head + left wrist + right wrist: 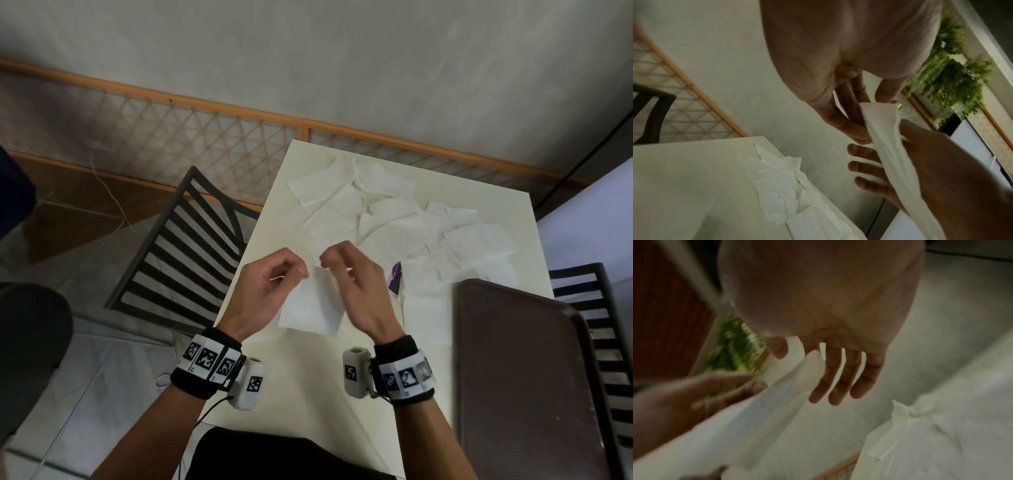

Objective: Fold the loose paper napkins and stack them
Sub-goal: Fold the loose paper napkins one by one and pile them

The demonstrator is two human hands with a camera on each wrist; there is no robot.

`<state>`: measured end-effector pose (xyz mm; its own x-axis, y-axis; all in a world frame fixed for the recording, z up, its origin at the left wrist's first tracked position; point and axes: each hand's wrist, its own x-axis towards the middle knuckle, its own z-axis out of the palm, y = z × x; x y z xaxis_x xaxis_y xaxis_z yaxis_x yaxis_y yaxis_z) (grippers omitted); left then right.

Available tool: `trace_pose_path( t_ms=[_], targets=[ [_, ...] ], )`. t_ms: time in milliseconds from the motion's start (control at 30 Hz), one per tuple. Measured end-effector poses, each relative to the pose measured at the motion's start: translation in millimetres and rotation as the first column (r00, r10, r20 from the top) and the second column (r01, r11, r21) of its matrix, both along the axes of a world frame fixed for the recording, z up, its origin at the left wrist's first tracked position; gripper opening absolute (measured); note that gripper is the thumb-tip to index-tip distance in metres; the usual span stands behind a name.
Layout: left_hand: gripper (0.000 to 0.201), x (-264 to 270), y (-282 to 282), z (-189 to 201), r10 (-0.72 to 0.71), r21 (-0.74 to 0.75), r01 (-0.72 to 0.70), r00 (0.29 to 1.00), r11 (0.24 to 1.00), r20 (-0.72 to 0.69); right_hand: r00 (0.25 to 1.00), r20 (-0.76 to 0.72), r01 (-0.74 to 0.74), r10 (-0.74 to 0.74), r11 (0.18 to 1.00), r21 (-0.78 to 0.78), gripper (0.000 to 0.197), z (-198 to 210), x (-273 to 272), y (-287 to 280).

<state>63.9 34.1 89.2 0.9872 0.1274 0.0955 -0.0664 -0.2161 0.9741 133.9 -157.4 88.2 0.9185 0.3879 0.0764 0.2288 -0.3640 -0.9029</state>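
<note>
Both forearms reach forward, each wrist wrapped in a black band set with black-and-white markers and a small white camera pod. The left hand [270,291] and right hand [356,291] are raised close together, backs toward the head camera, fingers curled inward. Each pinches an upper corner of a white napkin [311,308] between thumb and forefinger, the remaining fingers loosely extended.

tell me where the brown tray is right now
In the head view the brown tray sits at the near right of the white table, right of the right hand, with the loose napkins spread beyond it.
</note>
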Motion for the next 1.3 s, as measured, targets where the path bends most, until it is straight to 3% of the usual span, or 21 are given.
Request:
trace_pose_path(
  t_ms=[67, 167, 267, 367, 467, 567, 733, 767, 833, 900, 967, 1033, 1100, 1167, 1300],
  targets=[
    [0.014, -2.6, -0.5, -1.3, 0.006, 0.045, -0.006, 1.000, 0.999, 0.005, 0.981, 0.166, -0.046, 0.099, 0.954, -0.295, 0.035, -7.7, -3.7, 16.3],
    [0.013, -6.6, 5.7, -6.9, 0.105, 0.065, -0.106, 0.994, 0.992, 0.015, 0.963, 0.226, -0.079, 0.149, 0.954, -0.291, 0.035, -21.4, -4.0, 32.0],
    [0.013, -14.6, 19.0, -15.8, 0.228, 0.066, -0.227, 0.974, 0.972, -0.009, 0.995, 0.086, -0.040, 0.049, 0.993, -0.109, 0.040, -32.6, -0.3, 38.0],
    [0.016, -23.4, 32.0, -31.8, 0.307, 0.107, -0.299, 0.949, 0.948, -0.076, 0.994, -0.085, 0.065, -0.069, 0.997, -0.047, 0.039, -52.9, -0.9, 49.9],
    [0.019, -29.6, 46.6, -54.4, 0.333, 0.148, -0.310, 0.927, 0.939, -0.171, 0.964, -0.265, 0.039, -0.033, 0.999, 0.020, 0.027, -80.2, -7.7, 63.6],
    [0.028, -32.3, 60.8, -84.6, 0.353, 0.295, -0.272, 0.895, 0.916, -0.274, 0.963, -0.267, -0.059, 0.039, 0.996, -0.068, 0.027, -106.0, -13.1, 74.1],
    [0.038, -37.5, 62.9, -128.6, 0.317, 0.540, -0.071, 0.871, 0.838, -0.376, 0.945, -0.303, -0.211, 0.122, 0.936, -0.283, 0.019, -132.0, -18.2, 79.3],
    [0.040, -38.9, 61.1, -131.7, 0.333, 0.572, -0.063, 0.863, 0.818, -0.381, 0.958, -0.275, -0.165, 0.074, 0.932, -0.323, 0.016, -132.7, -14.4, 75.4],
    [0.045, -41.0, 57.5, -132.8, 0.379, 0.640, -0.079, 0.858, 0.765, -0.346, 0.972, -0.181, 0.079, -0.150, 0.934, -0.348, 0.016, -132.7, 1.1, 58.1],
    [0.048, -43.1, 54.1, -130.0, 0.393, 0.680, -0.101, 0.872, 0.726, -0.290, 0.900, -0.079, 0.381, -0.429, 0.862, -0.335, 0.028, -134.0, 25.7, 31.3],
    [0.047, -43.7, 50.5, -126.9, 0.374, 0.663, -0.126, 0.894, 0.738, -0.247, 0.787, -0.044, 0.561, -0.615, 0.743, -0.365, 0.040, -134.6, 56.8, 3.1],
    [0.042, -40.4, 44.8, -122.7, 0.346, 0.627, -0.142, 0.913, 0.766, -0.216, 0.720, -0.082, 0.588, -0.689, 0.668, -0.455, 0.043, -133.1, 87.1, -19.8],
    [0.038, -35.0, 36.2, -117.7, 0.298, 0.607, -0.126, 0.936, 0.785, -0.190, 0.706, -0.135, 0.567, -0.696, 0.668, -0.482, 0.036, -129.3, 108.7, -34.8],
    [0.034, -27.4, 28.2, -112.1, 0.233, 0.576, -0.091, 0.956, 0.812, -0.178, 0.714, -0.141, 0.582, -0.686, 0.693, -0.426, 0.020, -125.0, 121.3, -42.6],
    [0.020, -12.6, 9.5, -99.6, 0.121, 0.431, -0.033, 0.976, 0.902, -0.179, 0.758, -0.146, 0.599, -0.635, 0.768, -0.228, 0.008, -113.0, 112.5, -47.8]
  ],
)
